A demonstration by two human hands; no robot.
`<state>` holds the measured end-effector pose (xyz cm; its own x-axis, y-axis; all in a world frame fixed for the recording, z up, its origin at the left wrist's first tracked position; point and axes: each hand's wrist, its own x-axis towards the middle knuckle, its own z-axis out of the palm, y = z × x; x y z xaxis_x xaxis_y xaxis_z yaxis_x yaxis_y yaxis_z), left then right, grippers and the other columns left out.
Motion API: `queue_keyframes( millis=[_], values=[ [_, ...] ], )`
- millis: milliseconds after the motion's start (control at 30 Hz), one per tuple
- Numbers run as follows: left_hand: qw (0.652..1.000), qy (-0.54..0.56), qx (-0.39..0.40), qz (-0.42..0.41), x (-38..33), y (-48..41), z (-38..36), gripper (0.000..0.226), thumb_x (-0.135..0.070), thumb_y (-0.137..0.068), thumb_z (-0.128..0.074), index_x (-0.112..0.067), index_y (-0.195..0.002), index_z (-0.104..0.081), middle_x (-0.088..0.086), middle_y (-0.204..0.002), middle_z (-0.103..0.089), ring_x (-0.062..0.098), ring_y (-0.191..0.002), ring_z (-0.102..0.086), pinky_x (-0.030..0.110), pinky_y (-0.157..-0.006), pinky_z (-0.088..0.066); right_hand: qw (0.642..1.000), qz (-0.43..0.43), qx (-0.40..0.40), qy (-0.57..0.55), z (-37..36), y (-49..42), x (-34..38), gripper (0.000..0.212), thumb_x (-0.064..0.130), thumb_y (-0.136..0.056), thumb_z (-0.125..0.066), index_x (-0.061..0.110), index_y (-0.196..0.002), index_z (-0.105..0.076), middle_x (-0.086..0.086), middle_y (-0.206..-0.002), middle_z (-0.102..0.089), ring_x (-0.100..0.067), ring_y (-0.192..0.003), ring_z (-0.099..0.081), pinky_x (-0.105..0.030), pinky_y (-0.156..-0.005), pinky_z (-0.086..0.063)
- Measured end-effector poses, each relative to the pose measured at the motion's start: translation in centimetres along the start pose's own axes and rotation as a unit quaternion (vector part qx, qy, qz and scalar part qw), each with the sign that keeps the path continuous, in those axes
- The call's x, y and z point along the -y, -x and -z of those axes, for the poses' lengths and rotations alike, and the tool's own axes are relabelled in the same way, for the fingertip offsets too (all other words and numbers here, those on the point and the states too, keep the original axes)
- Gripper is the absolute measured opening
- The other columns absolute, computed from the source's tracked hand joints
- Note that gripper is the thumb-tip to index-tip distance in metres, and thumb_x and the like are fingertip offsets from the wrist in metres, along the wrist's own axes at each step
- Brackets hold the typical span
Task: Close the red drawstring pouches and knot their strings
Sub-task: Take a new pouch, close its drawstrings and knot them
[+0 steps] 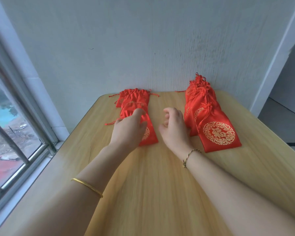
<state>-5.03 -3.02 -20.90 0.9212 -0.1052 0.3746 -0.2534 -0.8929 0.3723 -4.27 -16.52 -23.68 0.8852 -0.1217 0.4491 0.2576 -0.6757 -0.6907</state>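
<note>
Two heaps of red drawstring pouches lie at the far end of a pale wooden bench (152, 184), which is pushed up against a white wall (143, 48). At the far left a window (15, 116) with a grey frame runs along the bench's edge.

The left heap (134, 97) is a flat, overlapping row of pouches running away towards the wall, with thin strings trailing loose at their sides. The nearest pouch (151, 135) of this row lies flat with its bottom edge towards the person, part of a gold emblem showing on it. A loose string (111, 123) sticks out to its left.

The left hand (128, 130) rests palm down on that pouch. Its fingers are spread a little and reach over the upper part of the cloth, the tips blurred, with the thumb lying on the fabric. A gold bangle (87, 187) sits on the left forearm.

The right hand (174, 128) hangs above bare wood between the two heaps. Its fingers are loosely curled inward and hold nothing. A thin braided cord bracelet (191, 155) circles the right wrist.

The right heap (199, 99) is taller, with gathered necks and bunched strings at its wall end. Its front pouch (218, 133) shows a round gold emblem, and its knotted string (207, 108) lies across the neck, which is drawn shut.
</note>
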Motion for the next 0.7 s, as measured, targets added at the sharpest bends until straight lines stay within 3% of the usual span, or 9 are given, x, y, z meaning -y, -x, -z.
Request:
queue_keyframes(
  millis=[100,167,267,367,467,567,700],
  values=[
    [0.997,0.061,-0.009,0.037,0.1,0.8,0.2,0.040,-0.024,-0.091,-0.051,-0.021,-0.130,-0.042,0.005,-0.101,-0.060,0.026,-0.091,-0.059,0.039,-0.079,-0.049,1.000,-0.010,0.008,-0.013,0.2,0.0,0.0,0.043,0.007,-0.079,-0.055,0.010,-0.122,-0.047,-0.010,-0.113,-0.049,-0.028,-0.090,-0.057,-0.044,-0.085,-0.046],
    [0.996,0.038,-0.013,0.084,0.5,0.9,0.1,0.047,-0.027,-0.090,-0.055,-0.018,-0.134,-0.039,0.009,-0.124,-0.047,0.029,-0.110,-0.049,0.040,-0.088,-0.045,1.000,-0.015,0.014,-0.015,0.2,0.1,0.0,0.042,0.008,-0.080,-0.055,0.011,-0.122,-0.047,-0.009,-0.114,-0.048,-0.026,-0.088,-0.057,-0.042,-0.085,-0.046],
    [0.990,-0.028,-0.007,0.139,1.0,0.9,-0.1,0.049,-0.036,-0.093,-0.049,-0.012,-0.134,-0.038,0.012,-0.139,-0.036,0.033,-0.125,-0.032,0.041,-0.098,-0.034,0.999,-0.022,0.019,-0.017,0.2,0.1,0.0,0.042,0.010,-0.080,-0.054,0.012,-0.121,-0.047,-0.007,-0.112,-0.048,-0.025,-0.085,-0.057,-0.042,-0.084,-0.046],
    [0.985,-0.053,0.010,0.166,1.6,0.7,-0.5,0.052,-0.042,-0.094,-0.045,-0.013,-0.136,-0.037,0.011,-0.140,-0.042,0.035,-0.128,-0.030,0.043,-0.101,-0.030,0.999,-0.025,0.021,-0.020,0.2,0.0,-0.2,0.041,0.011,-0.081,-0.054,0.014,-0.121,-0.047,-0.005,-0.110,-0.049,-0.024,-0.084,-0.057,-0.042,-0.083,-0.047],
    [0.986,-0.037,0.015,0.161,1.8,0.7,-0.8,0.061,-0.040,-0.088,-0.057,-0.017,-0.140,-0.034,0.010,-0.136,-0.045,0.035,-0.127,-0.033,0.042,-0.101,-0.030,0.999,-0.025,0.018,-0.024,0.3,-0.1,-0.4,0.041,0.011,-0.081,-0.055,0.014,-0.121,-0.047,-0.004,-0.110,-0.049,-0.022,-0.085,-0.057,-0.040,-0.082,-0.048],
    [0.987,0.071,0.016,0.145,1.9,0.8,-0.7,0.068,-0.028,-0.081,-0.067,-0.016,-0.140,-0.035,0.007,-0.127,-0.051,0.030,-0.120,-0.039,0.037,-0.100,-0.031,0.999,-0.022,0.012,-0.028,0.3,-0.3,-0.7,0.040,0.011,-0.081,-0.056,0.014,-0.120,-0.048,-0.002,-0.107,-0.048,-0.021,-0.085,-0.057,-0.038,-0.081,-0.048],
    [0.966,0.225,0.029,0.128,1.8,1.3,0.4,0.043,-0.014,-0.083,-0.066,-0.016,-0.124,-0.052,-0.001,-0.105,-0.056,0.016,-0.096,-0.053,0.025,-0.079,-0.043,0.999,-0.023,0.013,-0.036,0.2,-0.4,-0.9,0.040,0.009,-0.081,-0.056,0.013,-0.121,-0.049,-0.004,-0.111,-0.050,-0.020,-0.089,-0.058,-0.037,-0.083,-0.047]
  ],
)
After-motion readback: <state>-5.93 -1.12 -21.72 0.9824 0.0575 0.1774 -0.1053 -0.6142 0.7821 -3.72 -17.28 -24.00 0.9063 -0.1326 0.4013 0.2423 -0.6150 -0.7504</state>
